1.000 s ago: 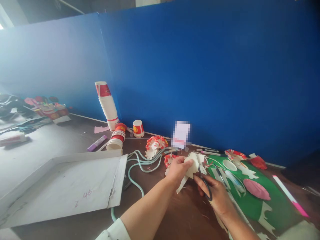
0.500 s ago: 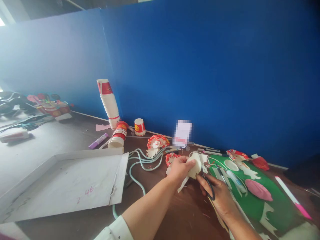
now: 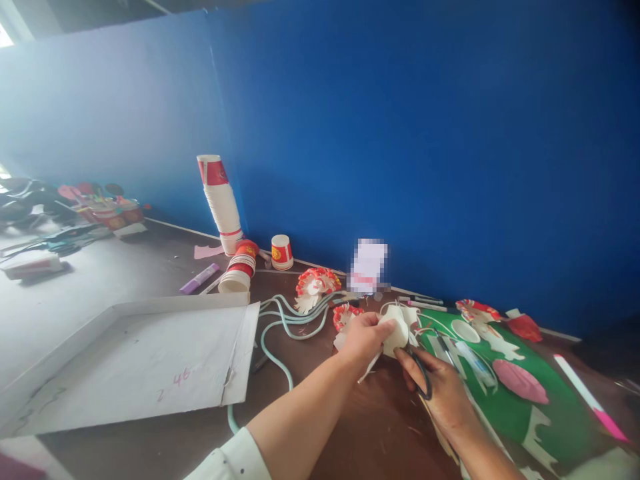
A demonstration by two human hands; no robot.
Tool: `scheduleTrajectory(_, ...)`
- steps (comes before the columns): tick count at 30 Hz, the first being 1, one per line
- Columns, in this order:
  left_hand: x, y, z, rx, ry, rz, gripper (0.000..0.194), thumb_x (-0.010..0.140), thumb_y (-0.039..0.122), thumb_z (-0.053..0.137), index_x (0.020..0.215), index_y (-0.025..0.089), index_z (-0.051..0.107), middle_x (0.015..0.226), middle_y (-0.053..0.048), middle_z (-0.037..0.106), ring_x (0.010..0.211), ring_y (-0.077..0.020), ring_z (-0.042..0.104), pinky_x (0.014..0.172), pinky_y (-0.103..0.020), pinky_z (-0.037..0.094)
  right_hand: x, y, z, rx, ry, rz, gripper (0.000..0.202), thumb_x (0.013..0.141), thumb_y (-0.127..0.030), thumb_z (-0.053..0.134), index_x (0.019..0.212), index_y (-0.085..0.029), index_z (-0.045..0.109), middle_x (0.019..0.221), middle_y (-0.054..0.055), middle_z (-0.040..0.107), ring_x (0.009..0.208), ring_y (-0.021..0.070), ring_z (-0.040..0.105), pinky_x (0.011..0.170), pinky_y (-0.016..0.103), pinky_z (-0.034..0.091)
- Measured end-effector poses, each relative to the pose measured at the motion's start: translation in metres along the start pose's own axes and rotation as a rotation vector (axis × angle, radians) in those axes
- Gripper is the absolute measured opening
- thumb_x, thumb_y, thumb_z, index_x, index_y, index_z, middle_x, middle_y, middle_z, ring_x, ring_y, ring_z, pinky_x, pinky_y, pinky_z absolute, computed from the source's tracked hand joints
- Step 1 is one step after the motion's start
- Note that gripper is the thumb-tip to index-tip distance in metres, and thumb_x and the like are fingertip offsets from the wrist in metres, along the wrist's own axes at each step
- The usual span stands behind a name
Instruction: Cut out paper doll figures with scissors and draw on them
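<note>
**Paper [image 3: 399, 331] pinched left, scissors [image 3: 427, 380] held right**

The left hand [image 3: 362, 341] reaches in from the near side, forearm slanting far and right; the right hand [image 3: 444, 392] comes from the near right, angled far and left. The scissors' blades are mostly hidden, and the left fingertips disappear behind the paper. Left thumb and fingers pinch the paper, left of the green sheet [image 3: 510, 413]; right fingers curl round the handle, its opening hard to tell.

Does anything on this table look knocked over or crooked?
Yes: the short stack of paper cups lies tipped over behind the white tray, rather than standing upright. The tall cup stack seems to lean too, but the wall seam slants similarly, so the view may exaggerate it.
</note>
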State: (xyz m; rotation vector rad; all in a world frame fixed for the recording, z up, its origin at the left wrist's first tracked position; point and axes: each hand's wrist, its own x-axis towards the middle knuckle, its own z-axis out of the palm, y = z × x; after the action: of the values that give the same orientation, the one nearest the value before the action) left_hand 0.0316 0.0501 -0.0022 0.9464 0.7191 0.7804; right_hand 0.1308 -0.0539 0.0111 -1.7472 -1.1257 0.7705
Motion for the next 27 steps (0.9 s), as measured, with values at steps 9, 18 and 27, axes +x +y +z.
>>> scheduleTrajectory(9, -0.0010, 0.0004, 0.0010, 0.003, 0.004, 0.029, 0.037, 0.062, 0.047, 0.073, 0.066, 0.016, 0.052, 0.058, 0.000, 0.053, 0.053, -0.0093, 0.044, 0.054, -0.024, 0.033, -0.0012, -0.0036, 0.0022, -0.002, 0.022, -0.007, 0.036, 0.075, -0.054, 0.061, 0.055, -0.023, 0.061, 0.048, -0.001, 0.052, 0.052, 0.0168, 0.048, 0.052, 0.028, 0.038)
scheduleTrajectory(18, -0.0006, -0.0010, 0.0012, 0.005, 0.009, 0.039, 0.040, 0.059, 0.049, 0.075, 0.065, 0.017, 0.052, 0.060, -0.001, 0.054, 0.056, -0.0107, 0.046, 0.056, -0.025, 0.034, -0.0006, 0.0008, 0.0027, -0.001, 0.034, -0.001, 0.038, 0.074, -0.052, 0.063, 0.052, -0.022, 0.057, 0.048, -0.002, 0.051, 0.051, 0.0155, 0.047, 0.049, 0.026, 0.037)
scheduleTrajectory(27, -0.0013, 0.0030, 0.0012, -0.014, 0.005, 0.014, 0.040, 0.057, 0.047, 0.076, 0.065, 0.016, 0.052, 0.056, 0.001, 0.051, 0.052, -0.0084, 0.043, 0.054, -0.024, 0.033, 0.0018, 0.0059, 0.0010, -0.010, 0.025, -0.007, 0.032, 0.074, -0.046, 0.066, 0.053, -0.022, 0.058, 0.047, -0.003, 0.050, 0.051, 0.0149, 0.047, 0.051, 0.026, 0.038)
